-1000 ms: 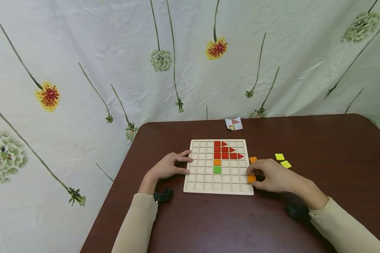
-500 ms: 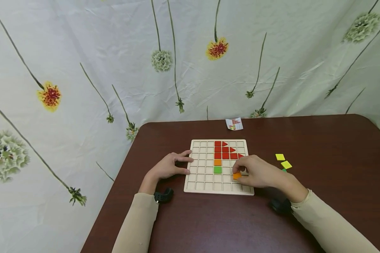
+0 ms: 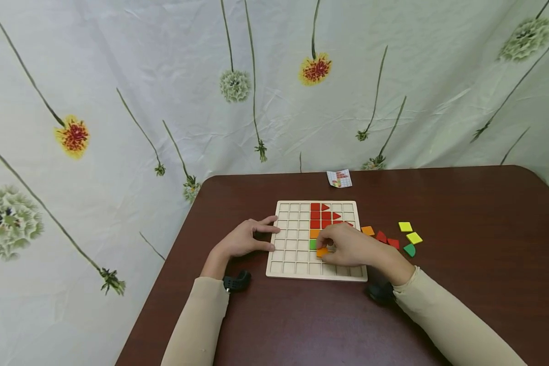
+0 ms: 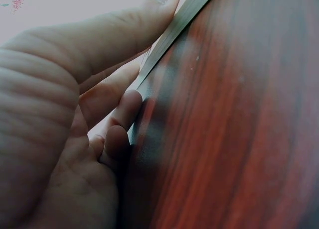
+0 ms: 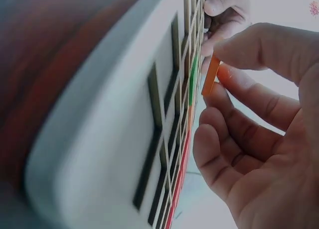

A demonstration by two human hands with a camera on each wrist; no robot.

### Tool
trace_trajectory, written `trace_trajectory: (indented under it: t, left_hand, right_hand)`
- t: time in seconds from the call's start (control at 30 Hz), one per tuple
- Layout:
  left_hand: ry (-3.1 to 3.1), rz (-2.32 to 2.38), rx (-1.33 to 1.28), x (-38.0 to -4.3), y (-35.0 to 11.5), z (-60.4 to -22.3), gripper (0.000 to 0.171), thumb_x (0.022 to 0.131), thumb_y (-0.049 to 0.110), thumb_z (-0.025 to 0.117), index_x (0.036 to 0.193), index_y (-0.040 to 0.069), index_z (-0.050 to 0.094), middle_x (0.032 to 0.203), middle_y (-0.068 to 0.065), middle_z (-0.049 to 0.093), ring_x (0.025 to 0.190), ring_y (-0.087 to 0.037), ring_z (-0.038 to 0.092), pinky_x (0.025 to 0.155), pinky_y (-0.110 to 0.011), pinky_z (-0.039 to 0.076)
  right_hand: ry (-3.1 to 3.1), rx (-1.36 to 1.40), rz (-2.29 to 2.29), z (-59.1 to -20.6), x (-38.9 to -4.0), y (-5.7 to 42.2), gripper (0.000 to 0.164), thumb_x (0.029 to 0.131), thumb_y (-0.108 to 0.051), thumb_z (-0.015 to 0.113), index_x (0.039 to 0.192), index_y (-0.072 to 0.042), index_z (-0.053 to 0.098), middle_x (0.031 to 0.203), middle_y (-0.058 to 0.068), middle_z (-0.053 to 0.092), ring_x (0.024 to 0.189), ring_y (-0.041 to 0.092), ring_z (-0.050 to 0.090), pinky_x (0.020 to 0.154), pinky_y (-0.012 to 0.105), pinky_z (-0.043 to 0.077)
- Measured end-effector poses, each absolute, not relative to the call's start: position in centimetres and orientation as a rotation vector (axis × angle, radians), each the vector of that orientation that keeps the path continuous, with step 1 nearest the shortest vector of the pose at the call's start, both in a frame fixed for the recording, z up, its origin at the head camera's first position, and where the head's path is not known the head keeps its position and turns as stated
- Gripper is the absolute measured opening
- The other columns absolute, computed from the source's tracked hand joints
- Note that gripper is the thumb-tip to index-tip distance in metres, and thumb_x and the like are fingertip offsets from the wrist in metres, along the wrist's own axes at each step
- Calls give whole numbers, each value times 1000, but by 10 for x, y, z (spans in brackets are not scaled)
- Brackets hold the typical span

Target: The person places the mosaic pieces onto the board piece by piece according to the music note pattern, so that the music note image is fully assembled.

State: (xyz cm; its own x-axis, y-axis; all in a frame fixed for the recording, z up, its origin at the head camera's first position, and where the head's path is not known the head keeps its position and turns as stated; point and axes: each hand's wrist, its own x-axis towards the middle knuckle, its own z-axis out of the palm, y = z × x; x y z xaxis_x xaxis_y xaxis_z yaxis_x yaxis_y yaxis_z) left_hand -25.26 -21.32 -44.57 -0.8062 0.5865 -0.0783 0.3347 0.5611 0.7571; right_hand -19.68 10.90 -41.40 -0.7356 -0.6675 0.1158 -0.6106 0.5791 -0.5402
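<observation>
A pale wooden grid board [image 3: 293, 268] lies on the table. Red squares and triangles [image 3: 321, 215] fill part of its upper rows, with an orange square [image 3: 314, 234] and a green square [image 3: 312, 244] below them. My right hand [image 3: 354, 245] pinches another orange square tile [image 3: 322, 252] between thumb and fingers, just over the board near the green square. In the right wrist view this tile [image 5: 211, 75] is held tilted, a little off the board. My left hand [image 3: 244, 238] rests at the board's left edge, thumb and fingertips touching it, fingers fairly straight.
Right of the board lie an orange tile [image 3: 368, 231], red pieces [image 3: 387, 239], a green rounded piece [image 3: 409, 249] and yellow tiles [image 3: 409, 232]. A small printed pattern card [image 3: 339, 178] sits at the table's back edge, before a flowered cloth [image 3: 187, 76].
My right hand has carried the orange tile leftward from the board's right edge to beside the green square, uncovering the loose red and green pieces. My left hand has stayed in place.
</observation>
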Motion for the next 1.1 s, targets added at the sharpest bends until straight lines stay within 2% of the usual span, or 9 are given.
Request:
trace_trajectory:
  t: [0.23,0.57,0.8,1.1]
  left_hand:
    - [2481,1089,759,-253,-212,-445,52,85,19,85,135,14,71,164,-2,42,157,-25,30,122,-50,36]
    - [2488,1092,742,-252,-212,-447,51,85,20,86,134,15,71,163,-2,43,156,-25,31,122,-50,36]
    - [2488,1098,749,-252,-213,-446,51,85,20,85,134,15,71,163,-3,43,157,-27,30,122,-51,36]
    - [2490,1086,757,-253,-212,-446,52,85,20,86,135,15,71,163,-2,43,156,-26,31,121,-50,37]
  right_hand:
    - [2711,-1111,-799,-420,-197,97,10,83,-9,76,92,-12,74,86,-6,65,74,8,51,68,24,45]
    - [2733,-1210,-720,-419,-193,91,9,87,-10,77,96,-10,76,93,-2,70,88,15,62,84,34,54]
    - [2741,-1196,-745,-416,-191,92,7,89,-10,79,95,-9,77,92,-1,71,88,16,64,82,33,55]
    - [2741,-1123,-815,-415,-193,113,9,92,-9,74,98,-11,80,96,-3,74,87,13,65,82,33,55]
